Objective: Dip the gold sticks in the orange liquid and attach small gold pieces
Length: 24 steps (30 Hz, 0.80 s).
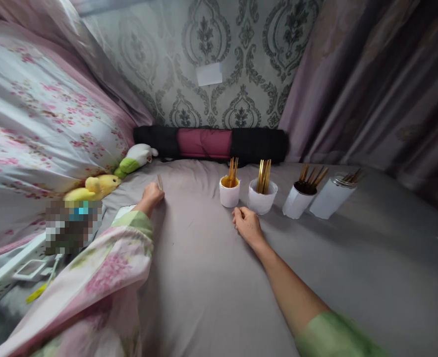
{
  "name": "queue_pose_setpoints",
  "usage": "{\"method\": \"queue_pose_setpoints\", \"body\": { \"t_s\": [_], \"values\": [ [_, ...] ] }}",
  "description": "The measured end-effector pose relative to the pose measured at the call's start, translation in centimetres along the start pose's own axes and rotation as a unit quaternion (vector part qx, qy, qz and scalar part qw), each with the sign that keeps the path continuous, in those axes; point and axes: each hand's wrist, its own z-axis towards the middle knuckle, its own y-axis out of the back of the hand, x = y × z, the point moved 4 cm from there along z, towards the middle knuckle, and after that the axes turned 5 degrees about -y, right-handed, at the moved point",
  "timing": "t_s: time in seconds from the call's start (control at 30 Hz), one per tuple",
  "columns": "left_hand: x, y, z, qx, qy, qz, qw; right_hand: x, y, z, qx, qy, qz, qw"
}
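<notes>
My left hand (152,194) is closed around a few thin sticks (160,182), whose pale tips poke up above the fingers. It rests over the grey sheet, left of the middle. My right hand (247,224) has its fingers curled in; what they hold, if anything, is hidden. Just behind it stand a small white cup (229,196) and a wider white cup (262,202), each with upright gold sticks. Farther right, a white tube (297,202) with a dark inside and a taller white can (328,201) hold brownish sticks. Both seem tilted to the right.
A black and maroon roll (204,143) lies along the patterned wall. Plush toys, one yellow (92,189) and one white and green (139,156), sit at the left. Near my left sleeve are a white power strip (11,267) and a cable. Curtains hang on both sides.
</notes>
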Motion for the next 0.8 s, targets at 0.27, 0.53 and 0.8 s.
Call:
{"method": "queue_pose_setpoints", "body": {
  "t_s": [0.27,0.53,0.8],
  "values": [
    [-0.05,-0.13,-0.18,0.009,0.017,0.043,0.999,-0.06,-0.02,0.00,-0.006,0.003,-0.003,1.000],
    [-0.08,-0.11,-0.11,0.013,0.013,0.046,0.999,-0.18,-0.10,0.06,-0.008,0.007,-0.008,1.000],
    [0.05,-0.06,-0.09,0.007,0.008,0.038,0.999,-0.14,-0.11,0.10,-0.005,0.005,-0.006,1.000]
  ]
}}
